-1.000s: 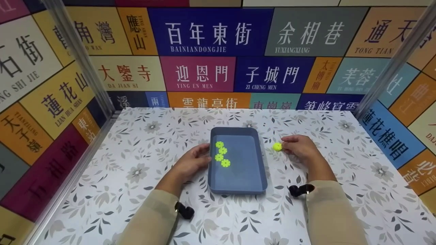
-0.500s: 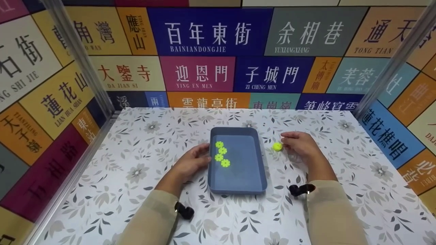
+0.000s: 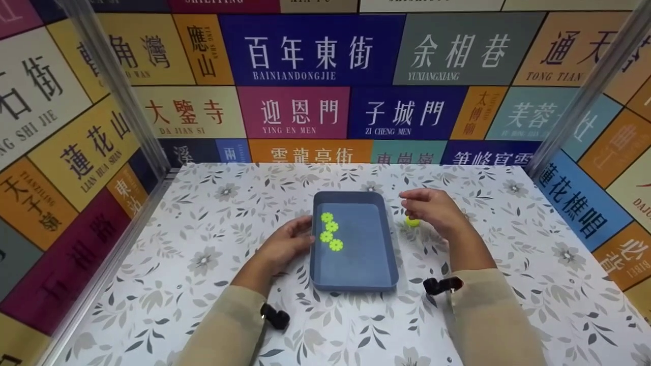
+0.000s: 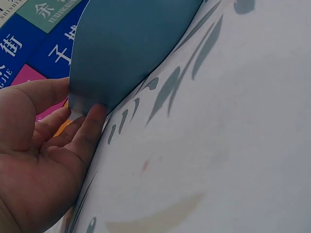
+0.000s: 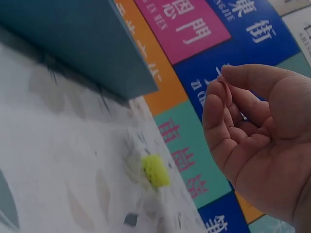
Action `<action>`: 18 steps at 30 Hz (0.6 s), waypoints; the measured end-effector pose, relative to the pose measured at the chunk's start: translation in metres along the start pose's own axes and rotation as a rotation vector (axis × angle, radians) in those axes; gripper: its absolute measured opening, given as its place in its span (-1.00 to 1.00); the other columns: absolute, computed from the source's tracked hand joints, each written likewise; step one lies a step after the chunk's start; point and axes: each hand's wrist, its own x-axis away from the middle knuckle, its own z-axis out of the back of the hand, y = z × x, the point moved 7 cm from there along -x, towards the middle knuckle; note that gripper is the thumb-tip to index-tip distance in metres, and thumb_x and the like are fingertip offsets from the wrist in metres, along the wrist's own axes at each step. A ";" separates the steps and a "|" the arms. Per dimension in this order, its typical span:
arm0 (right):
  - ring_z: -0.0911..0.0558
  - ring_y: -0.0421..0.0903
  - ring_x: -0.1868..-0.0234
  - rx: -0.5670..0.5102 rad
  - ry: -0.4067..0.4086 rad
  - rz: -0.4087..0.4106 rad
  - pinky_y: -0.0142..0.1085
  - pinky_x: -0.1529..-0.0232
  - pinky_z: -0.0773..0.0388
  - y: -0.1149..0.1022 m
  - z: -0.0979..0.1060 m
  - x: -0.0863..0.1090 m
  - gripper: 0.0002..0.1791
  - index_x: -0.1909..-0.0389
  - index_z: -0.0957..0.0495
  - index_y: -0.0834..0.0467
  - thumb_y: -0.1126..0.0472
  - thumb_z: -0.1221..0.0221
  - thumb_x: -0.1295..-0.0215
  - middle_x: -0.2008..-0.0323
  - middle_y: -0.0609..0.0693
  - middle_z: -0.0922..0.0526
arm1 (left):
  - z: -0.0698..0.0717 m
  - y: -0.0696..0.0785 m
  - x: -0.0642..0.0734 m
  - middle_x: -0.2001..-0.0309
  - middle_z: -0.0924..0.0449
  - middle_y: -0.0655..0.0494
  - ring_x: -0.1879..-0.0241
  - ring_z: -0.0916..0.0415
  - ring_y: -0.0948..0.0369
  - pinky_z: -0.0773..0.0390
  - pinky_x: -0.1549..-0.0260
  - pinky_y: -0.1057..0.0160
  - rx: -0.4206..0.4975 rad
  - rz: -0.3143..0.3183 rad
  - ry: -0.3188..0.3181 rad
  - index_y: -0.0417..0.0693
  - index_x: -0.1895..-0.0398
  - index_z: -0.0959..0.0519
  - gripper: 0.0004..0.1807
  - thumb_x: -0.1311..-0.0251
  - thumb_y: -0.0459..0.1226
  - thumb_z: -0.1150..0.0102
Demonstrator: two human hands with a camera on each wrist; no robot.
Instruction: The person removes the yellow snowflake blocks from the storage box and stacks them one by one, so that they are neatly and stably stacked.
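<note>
A shallow grey-blue tray (image 3: pixel 354 285) lies on the table with several bright yellow-green flower-shaped discs (image 3: pixel 335 245) along the left part of its floor. My left hand (image 3: pixel 285 245) rests at the tray's left wall, thumb and fingertips touching it from outside; its palm shows in the left wrist view. To the right of the tray is a small yellow-green stack (image 5: pixel 156 171), partly covered by my right hand (image 3: pixel 432 209) in the head view. That hand is raised beside the tray, thumb and index tip close together, other fingers curled. I cannot tell whether its fingertips hold something.
A white tablecloth (image 3: pixel 213 305) with a grey floral print covers the table. Colourful panels with Chinese lettering (image 3: pixel 295 112) wall it in at the back and both sides, with clear upright strips (image 3: pixel 569 101) at the corners. Dark wrist cameras (image 3: pixel 275 316) sit on both sleeves.
My right hand has left the side of the stack, rising and moving left toward the tray, and now overlaps the stack. My left hand, the tray and its discs stay in place.
</note>
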 end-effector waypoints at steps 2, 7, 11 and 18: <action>-0.72 -0.17 0.17 -0.002 -0.019 0.020 -0.27 0.00 -0.77 -0.009 -0.008 0.002 -0.56 -0.27 -0.63 0.21 0.08 -0.32 -0.50 0.10 -0.11 -0.73 | 0.000 0.000 0.000 -0.61 -0.34 -0.11 -0.55 -0.39 -0.06 -0.62 -0.31 0.14 -0.007 0.000 0.002 -0.12 -0.62 -0.32 -0.25 -0.37 -0.41 -0.29; -0.72 -0.16 0.21 -0.003 -0.073 0.093 -0.36 0.14 -0.74 -0.031 -0.030 0.008 -0.58 -0.24 -0.67 0.20 0.09 -0.34 -0.48 0.10 -0.07 -0.75 | 0.001 0.003 0.000 -0.61 -0.35 -0.11 -0.56 -0.38 -0.05 -0.55 -0.42 0.08 -0.027 -0.008 0.007 -0.12 -0.62 -0.32 -0.25 -0.36 -0.41 -0.29; -0.69 -0.15 0.21 -0.016 -0.101 0.125 -0.34 0.19 -0.70 -0.046 -0.049 0.009 -0.63 -0.18 -0.71 0.15 0.08 -0.36 -0.47 0.14 -0.10 -0.76 | 0.002 0.003 0.000 -0.60 -0.38 -0.06 -0.56 -0.39 -0.03 -0.49 -0.49 0.04 -0.036 0.003 0.016 -0.08 -0.61 -0.34 -0.24 -0.35 -0.40 -0.31; -0.67 -0.08 0.09 -0.037 -0.150 0.071 -0.30 0.14 -0.69 -0.056 -0.082 -0.004 -0.66 -0.15 -0.73 0.06 0.02 -0.36 -0.46 0.04 -0.10 -0.73 | 0.003 0.003 0.002 -0.57 -0.41 -0.03 -0.53 -0.42 -0.01 -0.51 -0.47 0.04 -0.060 0.008 0.036 -0.03 -0.59 -0.38 -0.25 -0.33 -0.39 -0.33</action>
